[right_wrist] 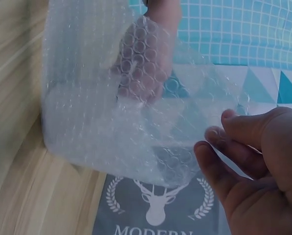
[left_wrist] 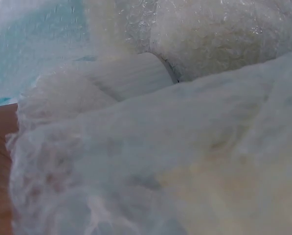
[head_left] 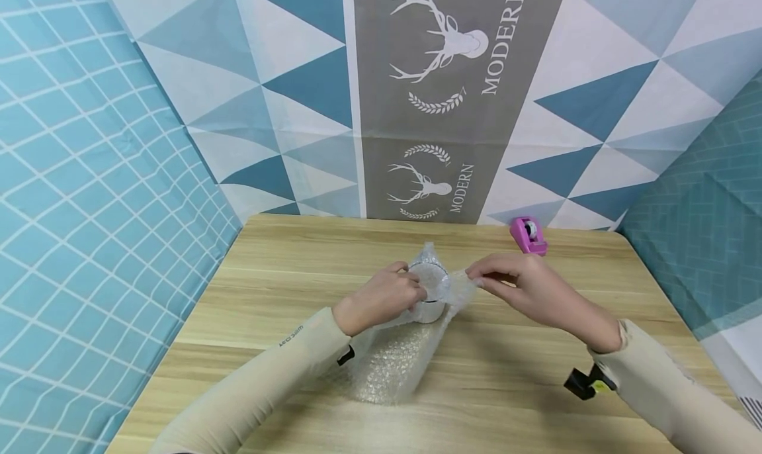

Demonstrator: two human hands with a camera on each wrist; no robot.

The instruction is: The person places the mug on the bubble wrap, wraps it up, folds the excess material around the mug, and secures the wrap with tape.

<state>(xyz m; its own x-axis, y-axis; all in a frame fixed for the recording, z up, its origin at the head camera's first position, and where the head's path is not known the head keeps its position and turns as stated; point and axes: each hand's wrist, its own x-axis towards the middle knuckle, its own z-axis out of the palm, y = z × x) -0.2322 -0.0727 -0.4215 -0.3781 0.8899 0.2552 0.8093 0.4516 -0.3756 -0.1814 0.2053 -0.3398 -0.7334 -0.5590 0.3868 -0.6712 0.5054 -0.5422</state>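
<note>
A white cup [head_left: 426, 314] with a thin dark rim stands on the table, partly covered by a sheet of clear bubble wrap [head_left: 389, 364]. My left hand [head_left: 383, 296] grips the cup from its left side, fingers curled at the rim. At the cup's right, my right hand [head_left: 530, 283] pinches a raised corner of the wrap between thumb and fingers. In the right wrist view the bubble wrap [right_wrist: 82, 117] stretches from the right hand [right_wrist: 263, 161] across in front of the left hand. The left wrist view shows the cup [left_wrist: 136, 76] lying behind wrap folds.
A pink tape dispenser [head_left: 528, 235] sits near the table's back edge, beyond the right hand. The wooden table [head_left: 286, 255] meets a patterned cloth backdrop [head_left: 297, 110] behind. Blue checked cloth [head_left: 89, 176] hangs along the left side.
</note>
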